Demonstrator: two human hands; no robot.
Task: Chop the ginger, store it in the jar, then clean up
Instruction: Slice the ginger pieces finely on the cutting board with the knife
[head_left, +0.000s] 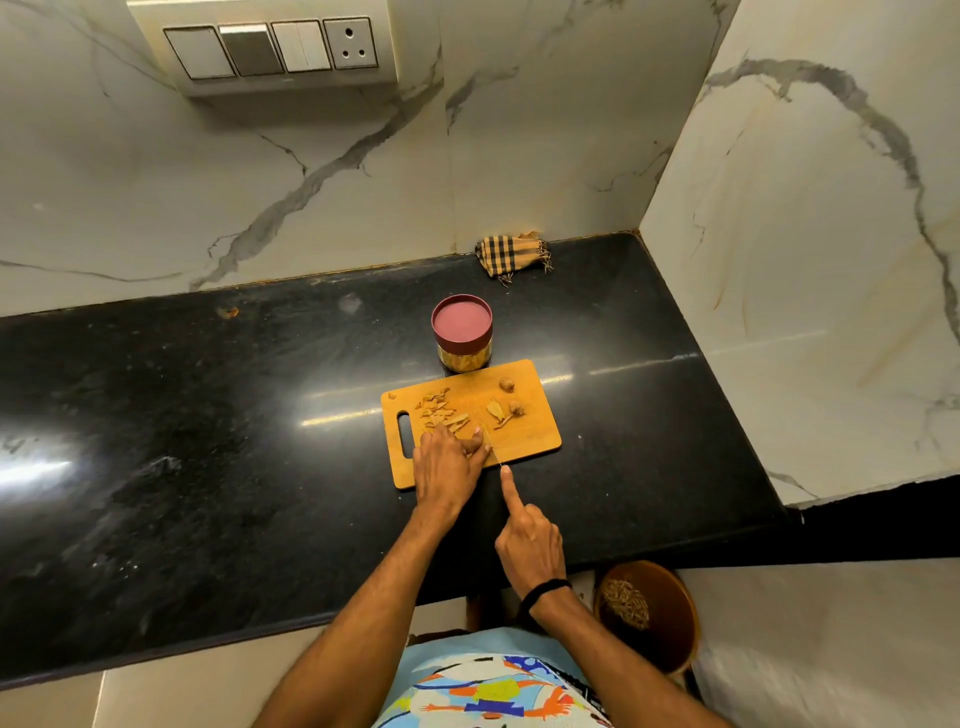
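Observation:
A wooden cutting board (530, 431) lies on the black counter. Chopped ginger slices (439, 410) are heaped on its left half, and a few larger ginger pieces (506, 402) lie to the right. My left hand (449, 462) holds down a piece of ginger at the board's near edge, fingers curled over it. My right hand (530, 540) grips a knife handle, index finger stretched along the spine; the thin blade (492, 447) runs up beside my left fingers. Just behind the board stands a jar (462, 332) with a maroon lid on it.
A checked cloth (514, 254) lies crumpled at the back against the marble wall. A side wall closes the counter on the right. Below the counter's front edge stands a brown bin (660, 608) with peelings in it. A switch panel (270, 49) is on the wall.

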